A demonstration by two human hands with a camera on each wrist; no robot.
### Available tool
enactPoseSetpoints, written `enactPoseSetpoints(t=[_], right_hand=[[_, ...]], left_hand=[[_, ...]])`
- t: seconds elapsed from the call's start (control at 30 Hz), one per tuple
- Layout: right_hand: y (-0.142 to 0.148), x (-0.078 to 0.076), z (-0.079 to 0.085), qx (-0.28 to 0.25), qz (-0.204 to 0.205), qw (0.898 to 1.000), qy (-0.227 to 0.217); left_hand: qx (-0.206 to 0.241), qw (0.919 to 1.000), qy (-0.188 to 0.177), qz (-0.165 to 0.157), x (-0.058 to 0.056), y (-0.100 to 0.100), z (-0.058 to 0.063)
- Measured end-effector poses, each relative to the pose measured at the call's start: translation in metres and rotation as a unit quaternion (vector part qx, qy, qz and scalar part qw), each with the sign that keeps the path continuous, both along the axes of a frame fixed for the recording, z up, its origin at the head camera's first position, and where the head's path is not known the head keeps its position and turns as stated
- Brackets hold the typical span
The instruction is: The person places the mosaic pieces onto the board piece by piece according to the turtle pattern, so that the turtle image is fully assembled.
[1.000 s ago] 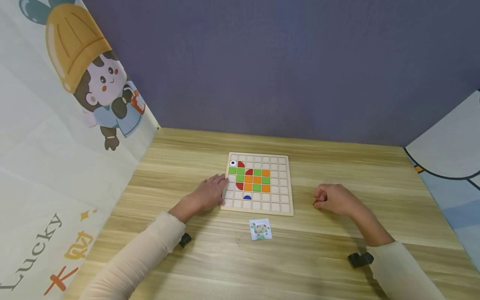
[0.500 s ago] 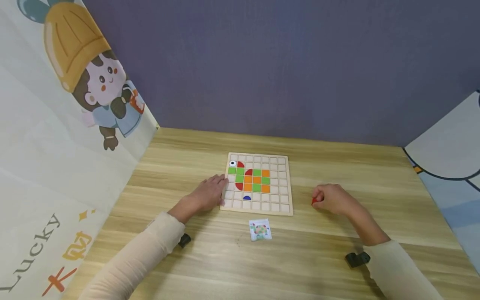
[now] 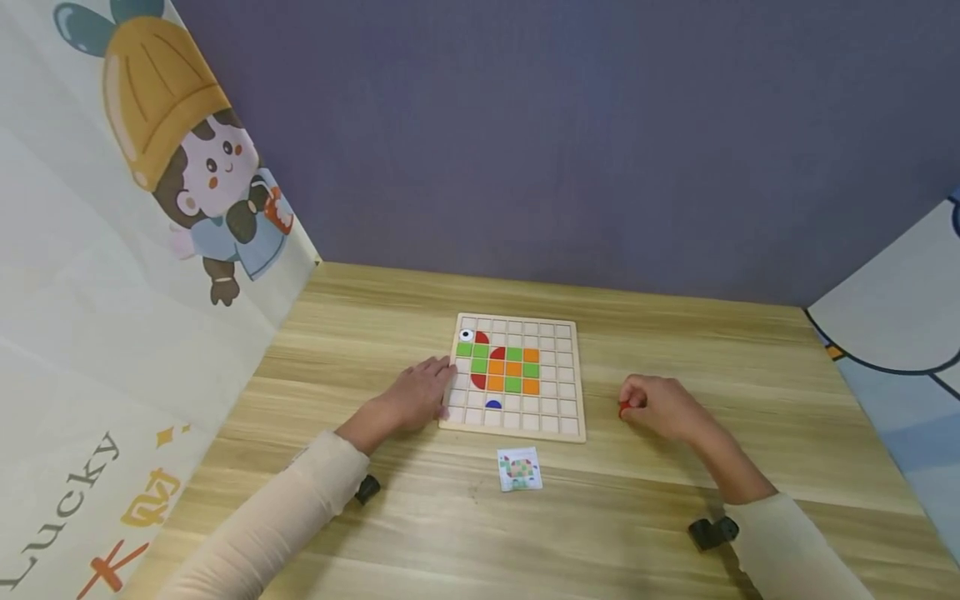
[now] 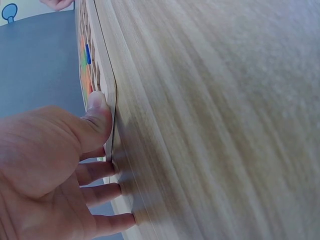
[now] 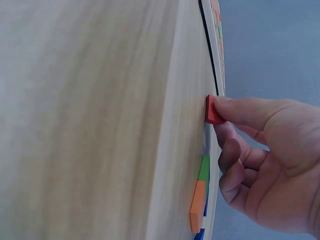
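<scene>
A pale wooden grid board [image 3: 564,390] lies flat on the table. Set in its cells are green and orange squares, red quarter-round pieces, a white eye piece [image 3: 467,335] and a blue half-round piece [image 3: 492,405]. My left hand [image 3: 416,396] rests at the board's left edge. In the left wrist view its thumb [image 4: 99,107] lies over the board's rim, with the other fingers stretched out to the tabletop. Right of the board, my right hand [image 3: 660,408] pinches a red piece [image 5: 214,110] between thumb and forefinger, close over the table; its remaining fingers are curled.
A small printed card [image 3: 519,469] with a coloured pattern lies in front of the board. Beside my right hand, the right wrist view shows an orange piece [image 5: 197,207], a green piece [image 5: 204,169] and bits of blue. A dark wall [image 3: 555,150] rises behind the table.
My right hand has shifted slightly left with the red piece, which shows a little more between the fingers. My left hand stays at the board's edge. The head view has tilted slightly.
</scene>
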State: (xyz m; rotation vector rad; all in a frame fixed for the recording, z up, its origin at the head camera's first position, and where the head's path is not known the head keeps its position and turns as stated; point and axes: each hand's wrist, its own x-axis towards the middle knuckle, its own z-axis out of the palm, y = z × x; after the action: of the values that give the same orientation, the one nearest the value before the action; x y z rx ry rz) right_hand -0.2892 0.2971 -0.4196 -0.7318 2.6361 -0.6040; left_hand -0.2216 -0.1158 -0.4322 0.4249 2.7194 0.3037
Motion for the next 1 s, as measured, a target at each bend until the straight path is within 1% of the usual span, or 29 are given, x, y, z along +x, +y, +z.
enactPoseSetpoints(t=[0.13,0.23,0.4,0.57,0.77,1.0], right_hand=[[-0.001,-0.003,0.002,-0.002,-0.019,1.0,-0.001],[-0.005,-0.006,0.006,-0.006,-0.028,1.0,0.01],[-0.015,-0.01,0.01,-0.016,-0.021,0.999,0.038],[-0.029,-0.014,0.014,-0.03,-0.01,0.999,0.035],[-0.047,-0.023,0.011,-0.053,-0.009,0.998,0.026],[-0.062,-0.032,0.006,-0.068,-0.012,0.997,0.033]], left_hand=[[-0.005,1.0,0.001,-0.003,0.0,0.0,-0.001],[-0.003,1.0,-0.001,0.0,0.0,0.0,0.0],[0.0,1.0,-0.008,0.006,0.001,-0.001,0.0],[0.001,1.0,-0.008,0.005,0.001,-0.002,-0.002],[-0.002,1.0,-0.008,0.002,0.0,-0.003,-0.004],[-0.003,1.0,0.0,-0.005,-0.001,-0.002,-0.002]])
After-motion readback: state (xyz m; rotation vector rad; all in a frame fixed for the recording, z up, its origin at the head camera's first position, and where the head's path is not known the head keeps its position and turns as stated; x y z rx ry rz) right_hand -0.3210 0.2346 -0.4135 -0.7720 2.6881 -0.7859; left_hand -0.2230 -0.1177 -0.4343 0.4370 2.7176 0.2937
